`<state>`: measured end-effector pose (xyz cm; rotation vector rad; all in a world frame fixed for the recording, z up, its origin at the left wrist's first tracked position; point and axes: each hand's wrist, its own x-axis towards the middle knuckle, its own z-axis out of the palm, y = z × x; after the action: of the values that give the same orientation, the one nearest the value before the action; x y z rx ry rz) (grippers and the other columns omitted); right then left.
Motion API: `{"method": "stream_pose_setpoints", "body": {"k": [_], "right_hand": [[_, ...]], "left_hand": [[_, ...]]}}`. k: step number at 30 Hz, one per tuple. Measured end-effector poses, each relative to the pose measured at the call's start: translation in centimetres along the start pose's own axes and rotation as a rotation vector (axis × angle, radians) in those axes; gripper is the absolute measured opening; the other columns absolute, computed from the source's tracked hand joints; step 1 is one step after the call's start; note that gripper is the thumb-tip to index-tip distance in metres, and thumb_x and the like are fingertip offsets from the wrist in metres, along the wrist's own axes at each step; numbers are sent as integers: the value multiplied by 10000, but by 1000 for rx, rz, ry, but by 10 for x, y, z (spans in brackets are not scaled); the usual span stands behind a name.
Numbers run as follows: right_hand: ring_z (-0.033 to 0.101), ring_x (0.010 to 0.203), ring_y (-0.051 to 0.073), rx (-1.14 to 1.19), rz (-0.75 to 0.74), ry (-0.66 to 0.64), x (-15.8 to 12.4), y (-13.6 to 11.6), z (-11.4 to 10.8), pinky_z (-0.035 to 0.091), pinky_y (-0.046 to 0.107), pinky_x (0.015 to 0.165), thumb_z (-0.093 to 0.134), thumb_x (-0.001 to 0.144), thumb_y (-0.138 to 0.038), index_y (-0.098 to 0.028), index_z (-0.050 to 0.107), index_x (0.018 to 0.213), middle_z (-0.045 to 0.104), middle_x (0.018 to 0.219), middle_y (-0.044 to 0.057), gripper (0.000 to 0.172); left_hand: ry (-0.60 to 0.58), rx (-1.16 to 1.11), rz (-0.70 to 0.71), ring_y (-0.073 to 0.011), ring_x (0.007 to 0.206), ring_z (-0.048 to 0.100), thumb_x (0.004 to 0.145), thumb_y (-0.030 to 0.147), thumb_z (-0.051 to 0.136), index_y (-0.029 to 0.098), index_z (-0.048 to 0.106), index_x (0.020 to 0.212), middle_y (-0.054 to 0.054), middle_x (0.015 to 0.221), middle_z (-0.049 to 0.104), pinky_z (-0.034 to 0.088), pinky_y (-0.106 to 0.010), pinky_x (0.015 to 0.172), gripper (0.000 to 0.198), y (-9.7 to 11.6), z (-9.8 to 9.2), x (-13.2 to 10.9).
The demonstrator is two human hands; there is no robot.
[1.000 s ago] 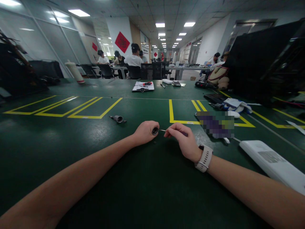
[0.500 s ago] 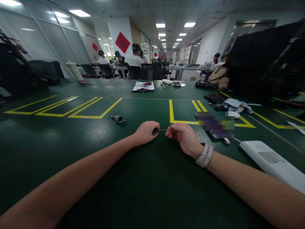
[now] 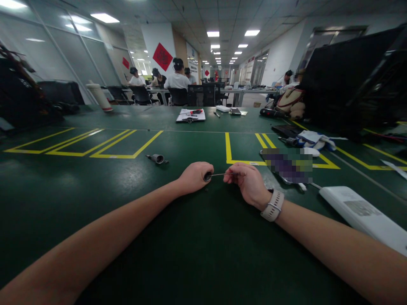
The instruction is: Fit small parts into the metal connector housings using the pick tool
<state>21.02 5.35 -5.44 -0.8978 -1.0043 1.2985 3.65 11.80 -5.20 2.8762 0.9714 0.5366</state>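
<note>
Head view: one left hand [image 3: 195, 176], fingers wrapped around a dark metal cup [image 3: 207, 176] over the green desk [image 3: 203, 245], one right hand [image 3: 247, 182], fingers pinched a thin rod [image 3: 218, 174], its tip met the cup's mouth, one small ring [image 3: 206, 190] lay nearby.

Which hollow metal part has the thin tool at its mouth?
The held part, in the left hand; the loose part lies untouched on the table.

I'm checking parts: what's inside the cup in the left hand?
A rod reaches the mouth of the cup. Its depths are too dark to see; the left hand mostly hides its sides.
</note>
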Motion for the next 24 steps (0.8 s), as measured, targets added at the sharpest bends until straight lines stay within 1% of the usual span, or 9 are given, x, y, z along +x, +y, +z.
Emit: {"method": "stream_pose_setpoints", "body": {"k": [7, 12, 17, 22, 24], "right_hand": [[478, 450, 120, -22, -83, 34, -2, 1, 0, 351, 263, 489, 524, 645, -182, -179, 581, 506, 540, 449, -13, 150], [454, 432, 115, -98, -139, 3, -4, 1, 2, 329, 266, 485, 503, 655, -167, -189, 554, 498, 499, 427, -31, 167], [478, 481, 124, -216, -179, -42, -6, 4, 1, 347, 270, 518, 542, 697, -179, -181, 577, 545, 530, 461, -28, 157], [485, 525, 126, -272, -273, -32, -8, 3, 1, 367, 275, 555, 502, 745, -194, -189, 554, 562, 525, 509, -32, 191], [501, 566, 131, -309, -286, -45, -10, 1, 4, 381, 281, 587, 509, 761, -195, -187, 564, 586, 540, 548, -27, 184]], "left_hand": [[-4, -13, -18, -140, 642, 533, 689, 104, 568, 152, 553, 695, -9, 683, 568, 401, -246, 610, 52, -1, 0, 0], [1, -15, -25, -140, 652, 535, 697, 117, 574, 153, 553, 712, -6, 698, 571, 397, -246, 611, 44, -2, 0, 0], [12, -10, -28, -138, 638, 528, 734, 155, 557, 153, 557, 713, -4, 684, 564, 388, -244, 593, 21, -2, 1, 0], [21, -21, -30, -131, 635, 534, 725, 157, 569, 151, 559, 711, 0, 679, 570, 388, -232, 588, 18, 0, 0, 0], [26, -28, -35, -127, 629, 536, 723, 157, 570, 153, 556, 703, 4, 670, 568, 386, -226, 579, 25, 1, -1, 0]]}}
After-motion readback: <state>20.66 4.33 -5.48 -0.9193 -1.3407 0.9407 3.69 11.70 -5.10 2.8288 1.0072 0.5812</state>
